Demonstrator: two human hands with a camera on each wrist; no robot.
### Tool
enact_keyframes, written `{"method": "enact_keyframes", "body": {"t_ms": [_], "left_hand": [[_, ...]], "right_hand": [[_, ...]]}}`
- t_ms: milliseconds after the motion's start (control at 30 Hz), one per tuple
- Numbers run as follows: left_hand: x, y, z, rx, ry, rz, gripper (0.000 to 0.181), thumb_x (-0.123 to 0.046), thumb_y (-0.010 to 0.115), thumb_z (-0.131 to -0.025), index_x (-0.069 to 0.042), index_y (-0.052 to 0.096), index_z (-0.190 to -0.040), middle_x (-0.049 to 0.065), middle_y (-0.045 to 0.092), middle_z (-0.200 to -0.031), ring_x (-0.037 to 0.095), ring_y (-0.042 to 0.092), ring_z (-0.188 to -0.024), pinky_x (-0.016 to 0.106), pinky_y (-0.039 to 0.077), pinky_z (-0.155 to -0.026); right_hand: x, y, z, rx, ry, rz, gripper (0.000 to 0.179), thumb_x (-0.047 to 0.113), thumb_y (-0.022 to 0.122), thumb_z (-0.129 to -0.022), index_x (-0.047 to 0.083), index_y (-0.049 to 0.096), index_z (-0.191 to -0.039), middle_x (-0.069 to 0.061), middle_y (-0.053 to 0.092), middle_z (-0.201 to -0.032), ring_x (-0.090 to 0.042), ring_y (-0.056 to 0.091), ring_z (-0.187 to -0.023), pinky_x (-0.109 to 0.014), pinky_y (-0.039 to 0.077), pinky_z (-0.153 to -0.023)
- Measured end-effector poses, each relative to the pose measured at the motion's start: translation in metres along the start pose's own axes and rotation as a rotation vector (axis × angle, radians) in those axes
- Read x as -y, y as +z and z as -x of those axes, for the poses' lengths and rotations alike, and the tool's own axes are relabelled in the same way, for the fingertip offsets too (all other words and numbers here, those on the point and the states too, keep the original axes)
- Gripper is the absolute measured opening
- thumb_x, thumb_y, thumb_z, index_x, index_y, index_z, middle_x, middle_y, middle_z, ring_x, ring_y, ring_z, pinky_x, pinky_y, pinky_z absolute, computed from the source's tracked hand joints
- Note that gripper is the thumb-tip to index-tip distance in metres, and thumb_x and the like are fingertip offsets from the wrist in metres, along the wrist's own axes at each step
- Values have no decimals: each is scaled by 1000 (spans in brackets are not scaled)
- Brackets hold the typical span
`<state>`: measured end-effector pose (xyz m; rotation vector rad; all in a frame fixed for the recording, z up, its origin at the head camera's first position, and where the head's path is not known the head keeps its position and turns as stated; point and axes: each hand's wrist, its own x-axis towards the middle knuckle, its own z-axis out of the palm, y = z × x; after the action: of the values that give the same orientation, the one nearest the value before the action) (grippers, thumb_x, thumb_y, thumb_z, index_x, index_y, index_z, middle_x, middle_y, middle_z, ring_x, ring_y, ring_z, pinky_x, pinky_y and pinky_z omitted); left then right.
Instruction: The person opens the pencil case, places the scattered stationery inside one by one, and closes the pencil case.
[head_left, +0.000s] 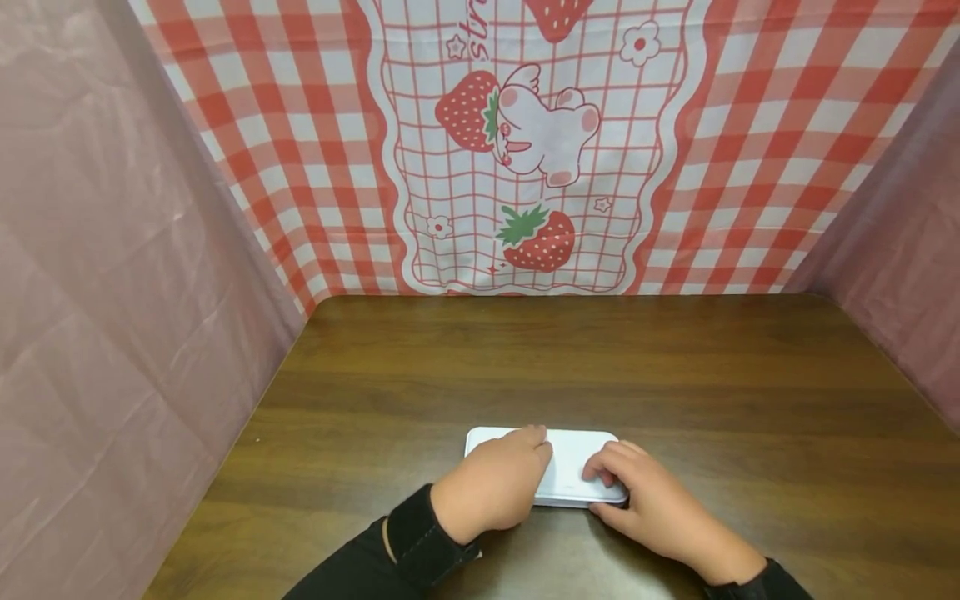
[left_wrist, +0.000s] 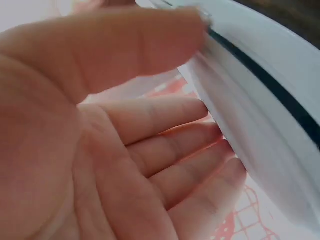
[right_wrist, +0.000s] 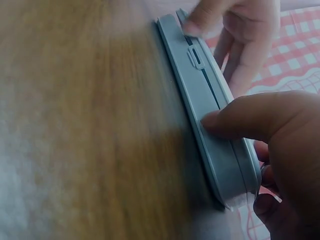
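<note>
On the brown table lies a flat white case [head_left: 567, 465] with rounded corners, its long side facing me. A small latch [right_wrist: 195, 57] sits on its front side, next to a narrow dark gap [left_wrist: 270, 85] along the seam. My left hand [head_left: 495, 477] holds the left part, thumb at the front seam and fingertips against the top. At the right end, my right hand [head_left: 648, 500] grips the case, its thumb [right_wrist: 215, 121] on the front side and curled fingers on top. The inside of the case is hidden.
The wooden table [head_left: 375, 400] extends around the case on every side. Behind it hangs a red-and-white checked cloth [head_left: 300, 125] with strawberry prints. Pinkish curtains [head_left: 112, 333] flank the table left and right.
</note>
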<state>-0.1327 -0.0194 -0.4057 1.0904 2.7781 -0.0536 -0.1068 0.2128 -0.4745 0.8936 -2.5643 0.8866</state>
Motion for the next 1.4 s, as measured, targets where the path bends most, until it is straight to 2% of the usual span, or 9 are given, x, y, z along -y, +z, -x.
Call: {"method": "enact_keyframes", "body": {"t_ms": [133, 300, 433, 600, 767, 933, 1067, 1167, 1400], "left_hand": [[-3, 2, 10, -23, -29, -60, 44, -16, 68, -98, -3, 63, -140, 11, 55, -149, 22, 50, -139, 35, 51, -100], [-9, 10, 19, -60, -148, -212, 38, -16, 63, -102, -1, 65, -136, 17, 61, -140, 29, 60, -127, 38, 54, -95], [-19, 20, 18, -58, -210, -326, 38, -18, 58, -104, -2, 65, -138, 17, 62, -139, 30, 62, -126, 39, 54, -95], [-28, 27, 11, 38, -274, -363, 42, -22, 50, -108, -4, 58, -145, 17, 57, -146, 32, 56, -133, 41, 50, -102], [-32, 29, 9, 18, -324, -337, 42, -21, 48, -108, -4, 59, -145, 18, 57, -145, 34, 56, -132, 40, 49, -103], [-34, 28, 9, 15, -335, -349, 43, -21, 46, -108, -4, 57, -146, 20, 56, -146, 35, 55, -132, 41, 49, -104], [-35, 29, 10, 22, -327, -386, 44, -22, 45, -108, -4, 57, -147, 20, 55, -146, 35, 55, -133, 41, 49, -104], [-36, 29, 10, 26, -320, -412, 45, -23, 44, -109, -5, 56, -148, 20, 55, -147, 35, 55, -133, 41, 48, -104], [-37, 32, 11, 17, -332, -426, 45, -25, 45, -108, -7, 57, -148, 19, 55, -147, 35, 54, -133, 40, 47, -105]], "right_hand": [[2, 0, -1, 11, 16, -4, 48, 4, 93, -69, 24, 61, -99, 17, 47, -87, -2, 46, -87, -21, 40, -74], [2, 0, 0, 25, 32, -8, 48, 4, 92, -70, 25, 62, -101, 17, 47, -87, -2, 45, -86, -22, 40, -73], [0, -1, 1, 28, 35, -13, 48, 4, 92, -71, 25, 62, -101, 18, 46, -87, -2, 45, -86, -22, 40, -73], [0, -2, 1, 27, 28, -9, 47, 5, 92, -71, 25, 63, -101, 18, 46, -86, -1, 45, -86, -21, 39, -73], [1, -2, 0, 28, 10, 8, 47, 5, 92, -70, 25, 63, -101, 19, 46, -85, 0, 44, -84, -21, 39, -72], [0, -2, -1, 36, -17, 24, 46, 5, 91, -70, 24, 65, -103, 19, 44, -84, -1, 44, -83, -22, 39, -70], [-1, -2, -2, 46, -79, 66, 52, 6, 90, -72, 16, 73, -120, 20, 45, -84, -1, 42, -81, -22, 39, -69], [-2, -3, -3, 54, -136, 94, 59, 6, 88, -73, 16, 74, -130, 20, 49, -85, -2, 41, -81, -22, 39, -70], [-2, -4, -5, 65, -209, 103, 54, 6, 87, -75, 14, 76, -127, 19, 51, -89, -2, 39, -80, -21, 38, -70]]}}
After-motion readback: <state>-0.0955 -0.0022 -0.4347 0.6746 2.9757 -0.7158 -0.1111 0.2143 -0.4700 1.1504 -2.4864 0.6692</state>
